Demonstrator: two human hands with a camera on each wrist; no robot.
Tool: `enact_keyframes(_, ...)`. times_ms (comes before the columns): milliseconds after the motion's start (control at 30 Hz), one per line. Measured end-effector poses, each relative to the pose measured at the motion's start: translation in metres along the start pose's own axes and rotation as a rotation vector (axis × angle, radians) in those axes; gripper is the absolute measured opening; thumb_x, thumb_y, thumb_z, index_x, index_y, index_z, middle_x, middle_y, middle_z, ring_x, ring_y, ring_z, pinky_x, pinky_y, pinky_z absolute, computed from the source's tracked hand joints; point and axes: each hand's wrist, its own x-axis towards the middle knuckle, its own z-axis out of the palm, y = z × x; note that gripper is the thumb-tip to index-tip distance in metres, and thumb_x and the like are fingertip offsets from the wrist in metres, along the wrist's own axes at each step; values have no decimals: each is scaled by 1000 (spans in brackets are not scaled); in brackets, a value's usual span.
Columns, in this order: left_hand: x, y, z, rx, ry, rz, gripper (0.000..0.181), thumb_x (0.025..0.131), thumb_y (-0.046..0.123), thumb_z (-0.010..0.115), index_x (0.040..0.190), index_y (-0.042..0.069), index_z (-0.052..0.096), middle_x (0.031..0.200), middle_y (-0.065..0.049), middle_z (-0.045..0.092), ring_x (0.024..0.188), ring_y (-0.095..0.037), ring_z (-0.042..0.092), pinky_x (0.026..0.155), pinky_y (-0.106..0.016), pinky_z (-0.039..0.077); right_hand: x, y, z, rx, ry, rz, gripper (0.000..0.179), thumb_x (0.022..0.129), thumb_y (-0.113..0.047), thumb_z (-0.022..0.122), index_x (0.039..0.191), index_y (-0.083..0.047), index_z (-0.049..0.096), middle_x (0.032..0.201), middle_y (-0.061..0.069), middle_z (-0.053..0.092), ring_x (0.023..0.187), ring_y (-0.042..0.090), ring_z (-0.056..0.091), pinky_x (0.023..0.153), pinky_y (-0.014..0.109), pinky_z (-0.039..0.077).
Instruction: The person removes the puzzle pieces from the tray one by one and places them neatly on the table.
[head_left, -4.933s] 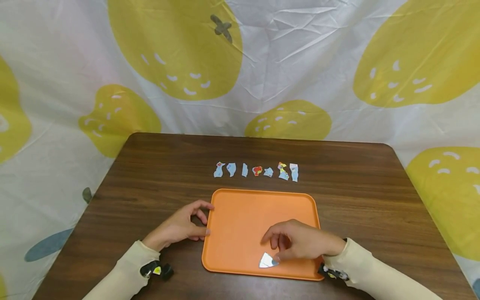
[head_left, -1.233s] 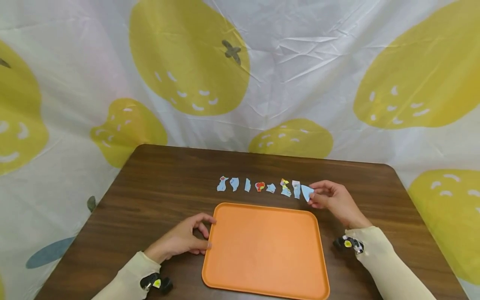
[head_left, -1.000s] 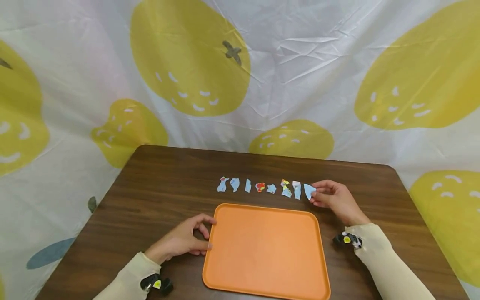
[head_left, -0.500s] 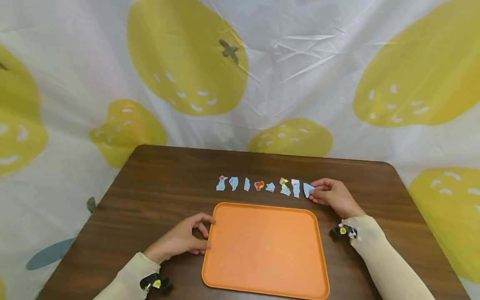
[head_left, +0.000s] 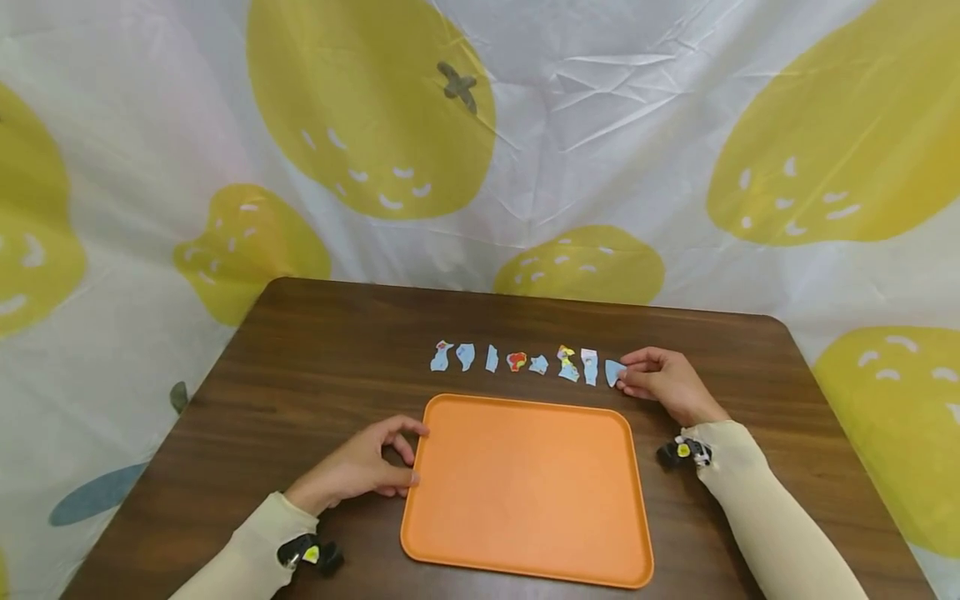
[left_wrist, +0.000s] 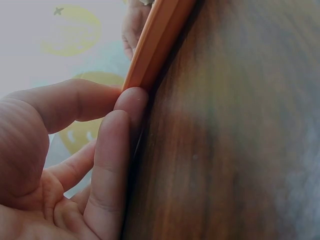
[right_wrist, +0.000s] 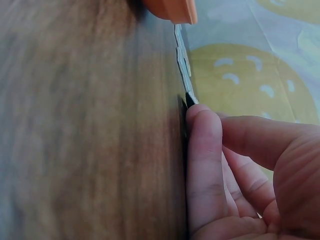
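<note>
In the head view, my left hand [head_left: 363, 462] holds the left rim of an orange tray [head_left: 528, 492]. Its thumb and fingertips sit right at the tray wall [left_wrist: 159, 40] in the left wrist view. Beyond the tray's far right corner, my right hand [head_left: 671, 385] pinches a flat, wedge-shaped light-blue piece [head_left: 612, 373] by its right edge, low over the table. Left of it stretches a row of thin irregular printed pieces, among them a tall pink-topped one [head_left: 589, 367], a yellow-patterned one [head_left: 567, 365] and a red one [head_left: 517, 361].
Farther left in the row lie more light-blue pieces, such as a narrow strip [head_left: 491, 358]. Everything rests on a dark wood table [head_left: 337, 350]. A white cloth [head_left: 585, 150] with yellow fruit prints hangs behind it.
The right hand has carried the wedge-shaped piece from the tray's near side to the right end of the row, then shifted it slightly right. The left hand stays at the tray rim.
</note>
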Motion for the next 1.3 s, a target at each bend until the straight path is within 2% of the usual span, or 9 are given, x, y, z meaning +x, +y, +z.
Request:
enact_keyframes(300, -3, -1, 2, -11, -3, -8, 62, 84, 7, 88, 139, 13, 59, 101, -12, 60, 73, -24, 76, 58, -33, 59, -7, 0, -2, 16, 16, -3, 47, 101, 2, 66, 140, 18, 46, 99, 4, 75, 87, 11, 77, 81, 27, 63)
enact_keyframes(600, -7, -2, 4, -15, -2, -16, 62, 84, 7, 88, 139, 13, 59, 100, -12, 60, 73, -24, 76, 57, -33, 59, -14, -2, 1, -66, 36, -20, 47, 101, -1, 67, 140, 16, 48, 100, 2, 74, 89, 11, 77, 82, 29, 64)
enact_keyframes(1000, -4, -1, 7, -7, -4, -16, 62, 84, 8, 89, 139, 14, 59, 102, -13, 61, 73, -24, 76, 58, -35, 60, -24, -18, -1, -118, 70, -44, 49, 100, -5, 71, 137, 16, 49, 104, 4, 71, 93, 13, 75, 84, 33, 64)
enact_keyframes(1200, -5, 1, 9, 2, -4, -19, 62, 84, 7, 88, 139, 13, 59, 102, -13, 61, 73, -24, 75, 58, -35, 60, -36, -27, 1, -137, 82, -68, 52, 99, -12, 75, 137, 13, 50, 102, -3, 71, 94, 15, 76, 86, 36, 64)
enact_keyframes(1300, -5, 3, 10, 22, 7, -18, 61, 84, 8, 89, 138, 14, 60, 101, -12, 62, 72, -23, 75, 57, -35, 60, -43, -33, 4, -149, 77, -103, 47, 99, -14, 75, 134, 10, 54, 102, 0, 73, 95, 18, 77, 85, 37, 64)
